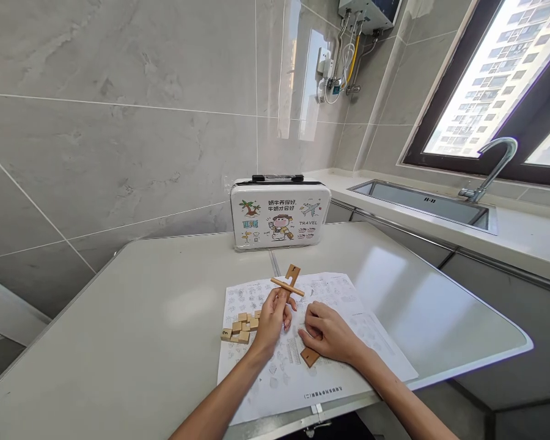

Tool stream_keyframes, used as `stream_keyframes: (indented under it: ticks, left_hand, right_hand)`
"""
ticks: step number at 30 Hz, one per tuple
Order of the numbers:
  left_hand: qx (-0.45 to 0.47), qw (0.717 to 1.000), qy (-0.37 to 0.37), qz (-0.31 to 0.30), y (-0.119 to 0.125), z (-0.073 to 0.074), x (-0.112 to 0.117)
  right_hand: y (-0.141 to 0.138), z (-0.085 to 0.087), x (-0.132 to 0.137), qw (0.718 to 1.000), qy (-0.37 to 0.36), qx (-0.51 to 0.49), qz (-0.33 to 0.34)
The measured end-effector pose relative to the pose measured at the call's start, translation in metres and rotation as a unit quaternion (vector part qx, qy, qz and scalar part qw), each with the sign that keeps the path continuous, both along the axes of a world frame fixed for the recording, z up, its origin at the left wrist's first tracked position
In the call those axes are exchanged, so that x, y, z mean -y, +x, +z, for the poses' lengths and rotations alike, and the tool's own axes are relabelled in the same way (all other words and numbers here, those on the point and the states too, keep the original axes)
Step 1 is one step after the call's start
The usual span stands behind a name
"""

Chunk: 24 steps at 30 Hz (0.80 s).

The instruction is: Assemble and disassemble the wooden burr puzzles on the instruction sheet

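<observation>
Holding a notched wooden piece (pixel 294 272) crossed by a wooden stick (pixel 286 286) above the printed sheet (pixel 275 400), left hand (pixel 271 315) has its grip clamped on the notched piece. Right hand (pixel 329 330), fingers curled, sits over the sheet beside a flat wooden piece (pixel 309 357); cannot tell if its grip is clamped on anything. Small wooden blocks (pixel 243 327) cluster at the sheet's left edge, white case (pixel 261 214) upright farther back on the tabletop (pixel 142 324).

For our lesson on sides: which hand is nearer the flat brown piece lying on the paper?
Right. The right hand is beside the flat brown piece; the left hand is farther off, forward and left.
</observation>
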State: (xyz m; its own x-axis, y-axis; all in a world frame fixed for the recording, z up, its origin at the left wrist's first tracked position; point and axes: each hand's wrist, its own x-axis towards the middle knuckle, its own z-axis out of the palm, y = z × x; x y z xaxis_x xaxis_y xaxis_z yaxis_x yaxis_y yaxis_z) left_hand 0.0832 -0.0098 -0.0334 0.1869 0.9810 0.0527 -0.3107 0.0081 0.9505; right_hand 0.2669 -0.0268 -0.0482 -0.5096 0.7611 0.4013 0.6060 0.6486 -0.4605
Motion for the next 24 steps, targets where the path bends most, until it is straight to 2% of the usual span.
stream_keyframes:
  ticks: [5,8,10,14,16,21,24]
  left_hand:
    - [-0.008,1.000,0.005,-0.002,0.000,0.000,0.000]
    - [-0.011,1.000,0.008,-0.002,0.000,0.001,0.001]
    - [-0.019,1.000,0.009,0.001,0.000,0.002,0.002]
    - [-0.041,0.999,0.007,0.004,0.001,0.003,0.003]
    - [-0.052,0.999,0.007,0.003,0.001,0.002,0.003]
    - [-0.086,0.996,0.022,0.003,0.002,0.002,0.005]
    - [-0.120,0.992,0.042,-0.019,0.004,0.007,0.011]
  right_hand:
    - [-0.001,-0.003,-0.001,0.999,0.020,0.027,-0.014]
    - [0.002,-0.006,-0.001,0.999,-0.021,-0.010,-0.047]
    - [0.004,-0.008,-0.002,0.992,-0.054,-0.068,-0.095]
    - [0.011,-0.010,-0.006,0.950,-0.086,-0.205,-0.217]
    - [0.013,-0.009,-0.009,0.927,-0.103,-0.256,-0.253]
    - [0.014,-0.006,-0.013,0.864,-0.152,-0.411,-0.248]
    - [0.015,-0.003,-0.012,0.846,-0.153,-0.451,-0.239]
